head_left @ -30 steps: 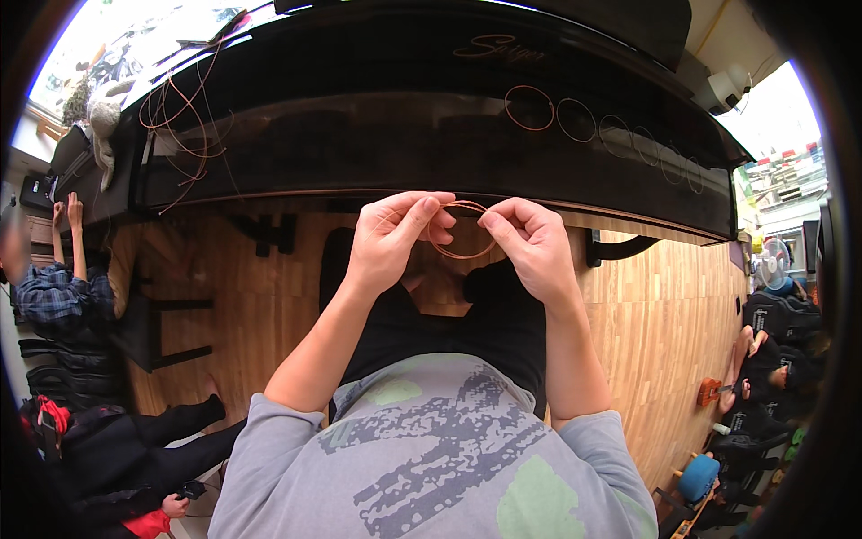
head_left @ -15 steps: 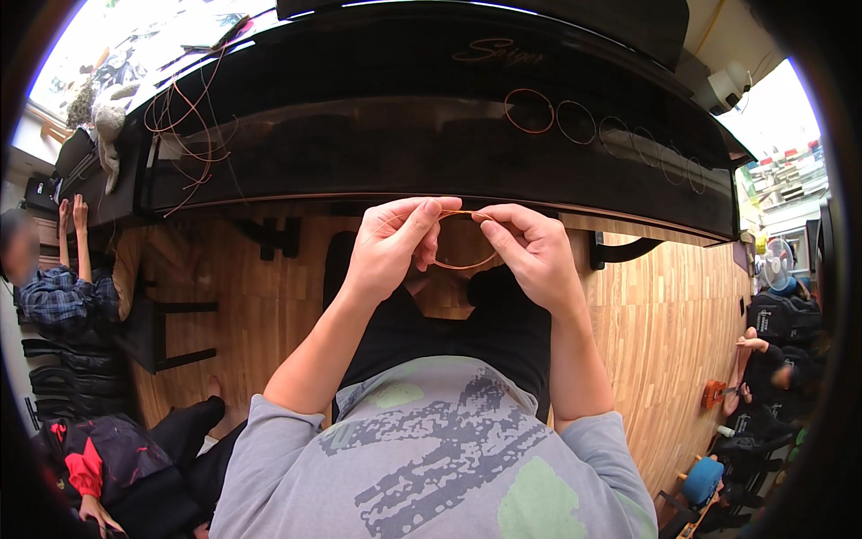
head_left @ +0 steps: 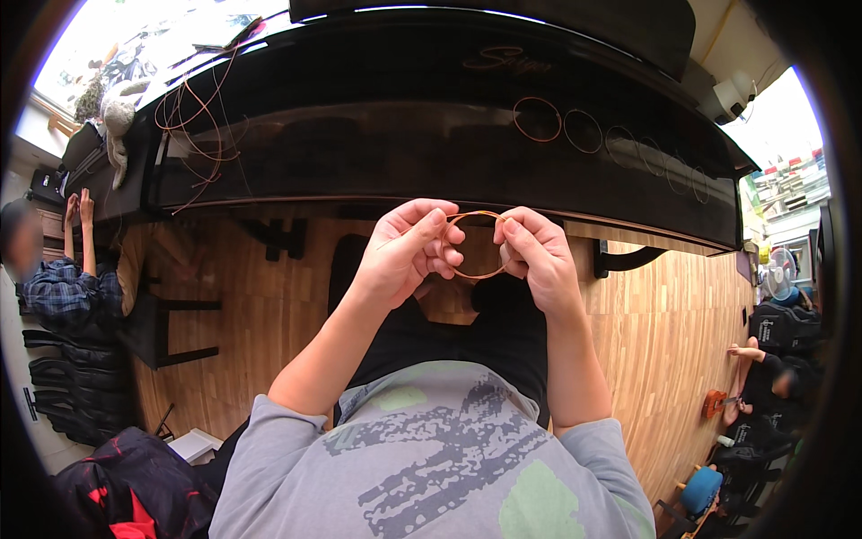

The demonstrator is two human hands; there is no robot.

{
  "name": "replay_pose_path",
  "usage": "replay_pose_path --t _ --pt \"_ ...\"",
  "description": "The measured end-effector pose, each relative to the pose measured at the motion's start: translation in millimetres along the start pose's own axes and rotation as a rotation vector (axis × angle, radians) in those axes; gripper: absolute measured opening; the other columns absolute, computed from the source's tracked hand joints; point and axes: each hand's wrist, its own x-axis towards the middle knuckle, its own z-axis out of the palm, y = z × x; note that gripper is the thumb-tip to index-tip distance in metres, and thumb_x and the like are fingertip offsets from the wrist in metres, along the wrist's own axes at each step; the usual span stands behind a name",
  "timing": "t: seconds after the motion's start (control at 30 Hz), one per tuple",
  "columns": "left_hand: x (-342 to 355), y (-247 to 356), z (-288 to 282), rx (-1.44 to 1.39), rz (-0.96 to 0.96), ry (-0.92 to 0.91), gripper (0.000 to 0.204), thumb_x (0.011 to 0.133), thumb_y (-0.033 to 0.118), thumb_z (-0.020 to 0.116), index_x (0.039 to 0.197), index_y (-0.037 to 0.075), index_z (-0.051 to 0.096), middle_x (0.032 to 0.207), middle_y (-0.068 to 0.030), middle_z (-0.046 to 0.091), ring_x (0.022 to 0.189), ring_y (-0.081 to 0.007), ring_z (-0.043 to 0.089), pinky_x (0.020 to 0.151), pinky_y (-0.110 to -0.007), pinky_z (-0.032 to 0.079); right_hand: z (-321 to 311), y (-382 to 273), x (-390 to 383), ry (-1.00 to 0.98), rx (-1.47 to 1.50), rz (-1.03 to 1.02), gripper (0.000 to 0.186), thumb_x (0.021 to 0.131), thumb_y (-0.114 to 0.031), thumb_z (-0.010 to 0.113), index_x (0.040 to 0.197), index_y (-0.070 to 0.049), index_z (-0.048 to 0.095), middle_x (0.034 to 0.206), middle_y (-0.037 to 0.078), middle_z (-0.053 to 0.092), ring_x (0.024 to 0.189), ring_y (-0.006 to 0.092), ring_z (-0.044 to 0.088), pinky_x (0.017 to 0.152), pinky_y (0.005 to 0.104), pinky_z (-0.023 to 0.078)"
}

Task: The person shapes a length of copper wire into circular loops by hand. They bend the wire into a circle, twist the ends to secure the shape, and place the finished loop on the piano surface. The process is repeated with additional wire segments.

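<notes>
Between my two hands, above my lap at the front edge of the black piano, is a coiled copper-coloured string, bent into a small ring. My left hand pinches its left side between thumb and index finger, with the other fingers loosely curled. On the ring's right side, my right hand also grips it with thumb and fingertips. A copper-coloured ring of string and a paler ring lie on the piano's black surface, beside several fainter rings. Loose, tangled strings lie toward its left end.
A person in a checked shirt sits at far left by a black bench. Dark and red clothing shows at lower left. Over the wooden floor at right are another person, a small orange guitar-shaped instrument and a blue stool.
The ring shows rounder, and my hands sit slightly farther right. My left fingers have loosened apart somewhat. The view has shifted a little; the hand at lower left no longer shows.
</notes>
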Motion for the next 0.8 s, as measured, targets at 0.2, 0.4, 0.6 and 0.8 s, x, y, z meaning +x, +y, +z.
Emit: replay_pose_path --t 0.2,0.4,0.6,0.8 --pt "-6.3 -5.4 -5.3 0.334 0.435 0.001 0.015 0.096 0.006 0.052 0.105 -0.002 0.061 0.092 -0.0168 0.070 0.074 -0.0231 0.071 0.059 -0.030 0.060 -0.5 -5.0 0.7 0.029 0.095 0.025 0.021 0.099 -0.017 0.049 0.087 -0.002 0.056 0.058 -0.008 0.037 0.048 -0.0001 0.025 0.044 0.0197 0.017" --pt "-9.4 1.0 -5.0 0.548 0.528 -0.138 0.025 0.090 -0.003 0.050 0.111 -0.007 0.063 0.095 -0.0179 0.067 0.085 -0.0232 0.069 0.068 -0.029 0.058 -1.1 -11.3 1.8 -0.020 0.279 0.109 0.022 0.099 -0.018 0.046 0.082 -0.005 0.052 0.054 -0.008 0.033 0.044 0.0020 0.021 0.043 0.0220 0.015" --pt "-10.5 -9.5 -5.2 0.579 0.610 -0.146 0.037 0.092 0.016 0.057 0.121 -0.007 0.058 0.108 -0.0215 0.065 0.092 -0.0237 0.067 0.078 -0.033 0.056 1.0 -10.1 3.6 0.029 0.344 0.162 0.021 0.099 -0.018 0.047 0.082 -0.006 0.051 0.054 -0.008 0.028 0.043 0.0026 0.019 0.042 0.0226 0.014" --pt "-9.7 -22.0 -6.7 0.353 0.519 -0.090 0.025 0.091 -0.002 0.058 0.116 -0.004 0.061 0.101 -0.0160 0.069 0.093 -0.0165 0.066 0.079 -0.027 0.054 4.5 -11.4 5.4 0.014 0.349 0.177 0.020 0.099 -0.018 0.046 0.082 -0.006 0.050 0.054 -0.009 0.027 0.043 0.0024 0.019 0.042 0.0224 0.014"
